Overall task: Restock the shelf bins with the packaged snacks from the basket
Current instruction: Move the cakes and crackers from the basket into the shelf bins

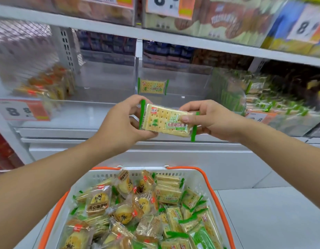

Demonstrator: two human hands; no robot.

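Note:
I hold one green-edged cracker pack [162,121] between both hands, in front of the shelf and above the basket. My left hand [123,126] grips its left end; my right hand [207,121] pinches its right end with the thumb on top. A matching cracker pack [152,86] lies alone in the clear middle shelf bin [173,72]. Below, the white basket [101,175] with orange handles holds several green cracker packs [175,194] and yellow pastry packs [98,202].
A bin at the left holds orange-labelled packs [47,85]. At the right a bin is full of green cracker packs [263,97]. Price tags [20,110] hang on the bin fronts. The upper shelf [155,35] carries more packaged snacks.

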